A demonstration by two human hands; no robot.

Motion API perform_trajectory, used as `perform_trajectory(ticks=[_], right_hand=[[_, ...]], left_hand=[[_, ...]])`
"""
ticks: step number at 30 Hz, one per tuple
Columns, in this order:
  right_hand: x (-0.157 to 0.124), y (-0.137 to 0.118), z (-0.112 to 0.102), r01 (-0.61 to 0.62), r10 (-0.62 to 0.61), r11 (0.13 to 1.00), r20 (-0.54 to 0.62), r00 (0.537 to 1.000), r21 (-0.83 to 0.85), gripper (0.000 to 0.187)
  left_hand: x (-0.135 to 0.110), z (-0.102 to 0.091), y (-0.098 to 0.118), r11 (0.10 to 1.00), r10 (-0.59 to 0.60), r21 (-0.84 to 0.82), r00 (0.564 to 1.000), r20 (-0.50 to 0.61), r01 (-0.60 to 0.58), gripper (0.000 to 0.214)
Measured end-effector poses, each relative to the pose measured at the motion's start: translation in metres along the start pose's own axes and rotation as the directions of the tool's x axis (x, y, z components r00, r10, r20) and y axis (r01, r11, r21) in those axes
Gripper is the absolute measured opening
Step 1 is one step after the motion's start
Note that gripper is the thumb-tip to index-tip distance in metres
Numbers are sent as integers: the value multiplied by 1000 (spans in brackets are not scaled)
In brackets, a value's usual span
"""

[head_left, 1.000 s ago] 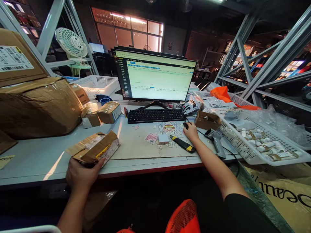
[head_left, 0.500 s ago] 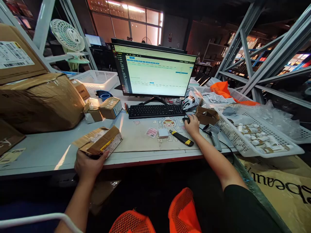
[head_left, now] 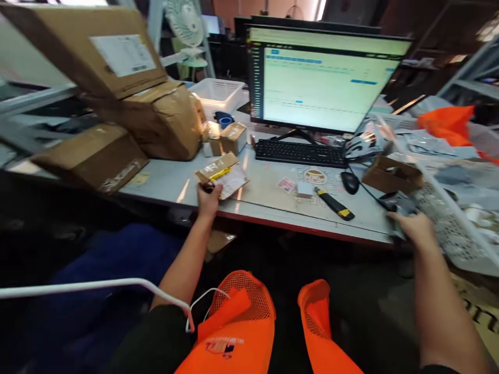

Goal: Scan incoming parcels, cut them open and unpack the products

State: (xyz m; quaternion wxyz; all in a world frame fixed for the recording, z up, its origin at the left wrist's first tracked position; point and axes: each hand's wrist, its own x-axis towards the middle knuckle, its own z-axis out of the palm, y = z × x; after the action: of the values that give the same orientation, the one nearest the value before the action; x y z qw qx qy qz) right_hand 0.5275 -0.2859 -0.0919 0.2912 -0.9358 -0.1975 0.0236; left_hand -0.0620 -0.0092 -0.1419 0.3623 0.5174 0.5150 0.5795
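Two bare hands are working at a long white bench [head_left: 187,189]. Left hand [head_left: 208,201]: fingers are closing firmly on the near edge of a small brown cardboard carton with a white label and yellow strip [head_left: 224,176]; carton is sitting over the bench's front edge, left of the black keyboard [head_left: 302,154]. Right hand [head_left: 416,228]: fingers are touching a grey-and-black handheld scanner [head_left: 401,201] at the bench's right end; blur is hiding how far they are opening, can't tell if gripping. Black mouse [head_left: 350,183] is lying nearby, off the hand. Yellow-and-black utility knife [head_left: 334,204], small white box [head_left: 304,190] and pink-and-white card [head_left: 287,185] are lying between. Lit black monitor [head_left: 323,83] is standing behind the keyboard.
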Motion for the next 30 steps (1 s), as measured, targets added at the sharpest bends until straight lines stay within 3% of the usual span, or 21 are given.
perform_trajectory(ticks=[3,6,8,10,14,17,19,22,25,30], right_hand=[[-23,-3,2,-7,-6,923,34,999,384,70],[-82,-23,-3,-52,-135,737,221,966,674,58],[-132,-49,-8,-32,-278,682,299,913,731,52],[-178,-82,-10,56,-351,730,303,886,681,46],[-228,-134,-8,188,-545,687,327,772,702,48],[-230,-139,-6,201,-584,668,337,738,717,51],[-219,-130,-8,180,-549,696,353,758,695,52],[-195,-107,-17,132,-421,761,329,845,636,51],[-179,-91,-29,129,-319,790,222,921,599,47],[-159,-87,-32,151,-353,823,285,891,548,43]], left_hand=[[-10,13,4,972,5,-236,998,60,9,78],[-31,37,13,953,81,-300,985,149,-33,81],[-46,58,23,959,132,-274,973,190,-77,83],[-61,81,34,963,182,-235,960,214,-130,86],[-86,119,56,965,232,-178,944,233,-194,92],[-92,129,64,971,224,-143,942,251,-192,94],[-84,125,63,977,203,-124,944,261,-175,93],[-57,111,59,988,152,-38,966,208,-148,90],[-31,106,57,991,124,29,984,131,-129,88],[1,126,53,987,159,7,972,171,-163,92]])
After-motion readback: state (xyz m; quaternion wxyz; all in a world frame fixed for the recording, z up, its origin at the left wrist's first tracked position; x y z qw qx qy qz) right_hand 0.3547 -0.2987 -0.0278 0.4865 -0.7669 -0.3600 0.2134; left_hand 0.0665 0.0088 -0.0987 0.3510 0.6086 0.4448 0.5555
